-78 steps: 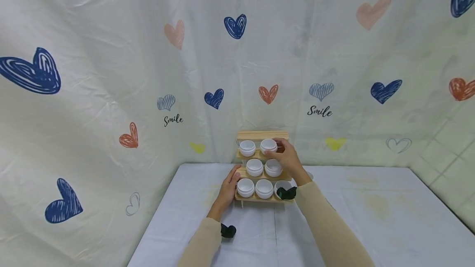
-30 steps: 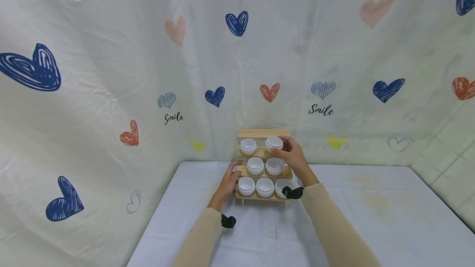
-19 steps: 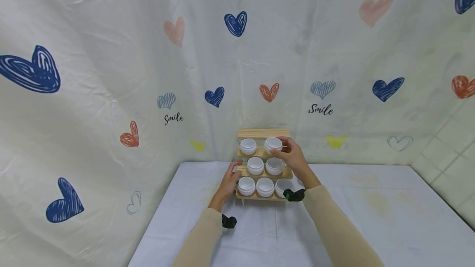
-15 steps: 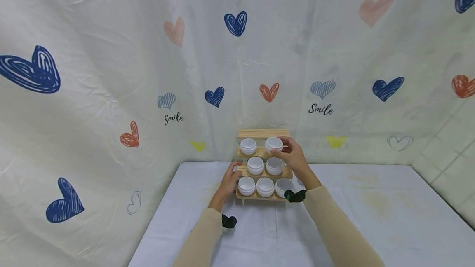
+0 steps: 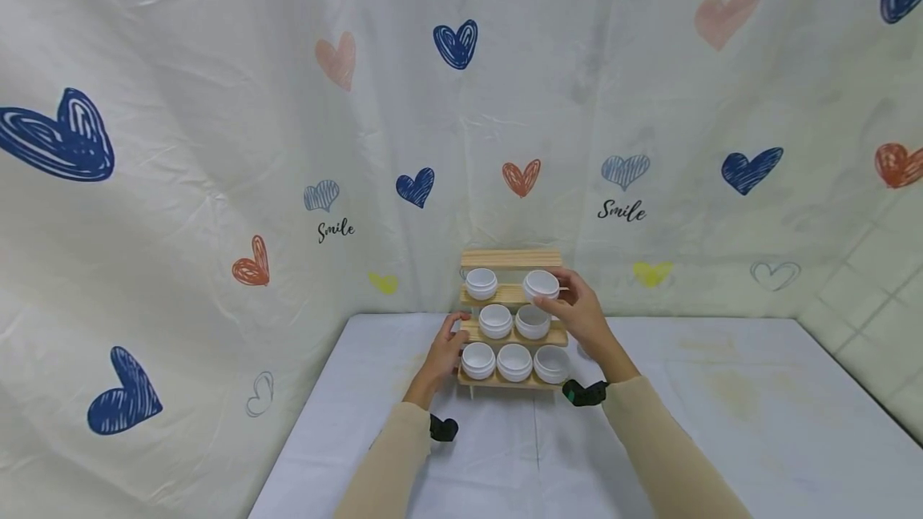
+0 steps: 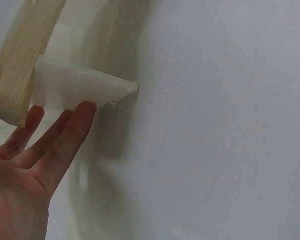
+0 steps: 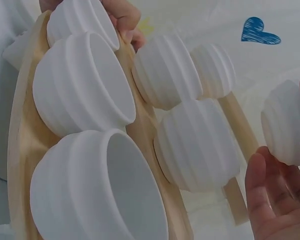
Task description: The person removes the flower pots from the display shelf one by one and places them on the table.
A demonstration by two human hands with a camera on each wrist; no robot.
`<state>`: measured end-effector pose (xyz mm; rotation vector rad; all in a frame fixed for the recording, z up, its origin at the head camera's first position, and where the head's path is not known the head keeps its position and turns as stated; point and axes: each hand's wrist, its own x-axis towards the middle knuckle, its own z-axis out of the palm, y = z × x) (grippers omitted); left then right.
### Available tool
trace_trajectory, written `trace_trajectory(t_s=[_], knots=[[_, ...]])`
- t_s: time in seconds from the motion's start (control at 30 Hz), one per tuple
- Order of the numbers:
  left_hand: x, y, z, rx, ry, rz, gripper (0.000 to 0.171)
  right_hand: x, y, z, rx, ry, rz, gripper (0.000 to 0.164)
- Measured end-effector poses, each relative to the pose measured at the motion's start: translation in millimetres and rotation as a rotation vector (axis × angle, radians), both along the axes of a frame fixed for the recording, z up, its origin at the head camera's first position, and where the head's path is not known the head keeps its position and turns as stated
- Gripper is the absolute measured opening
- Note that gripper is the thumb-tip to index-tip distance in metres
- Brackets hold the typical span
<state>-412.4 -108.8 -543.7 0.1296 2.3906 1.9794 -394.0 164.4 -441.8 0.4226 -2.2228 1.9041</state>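
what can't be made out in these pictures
Right wrist view: part of the cup in the right hand, cut off by the right edge.
Left wrist view: part of the left hand, cut off by the left edge.
Head view: what the pale thing is, partly hidden behind the right arm.

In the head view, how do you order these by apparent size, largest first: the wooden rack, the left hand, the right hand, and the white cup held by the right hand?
1. Wooden rack
2. Left hand and right hand: too alike to rank
3. White cup
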Motion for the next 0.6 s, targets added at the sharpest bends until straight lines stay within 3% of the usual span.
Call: trace_trajectory(t_s=[0.23, 0.6], knots=[[1.8, 0, 1.3, 0.015, 0.003, -0.012, 0.038, 13.1, 8, 3.5, 0.018, 0.015, 0.013, 0.061], [3.0, -1, 3.9, 0.035, 0.004, -0.043, 0.040, 16.8, 22, -5.8, 0.048, -0.021, -0.032, 0.065]])
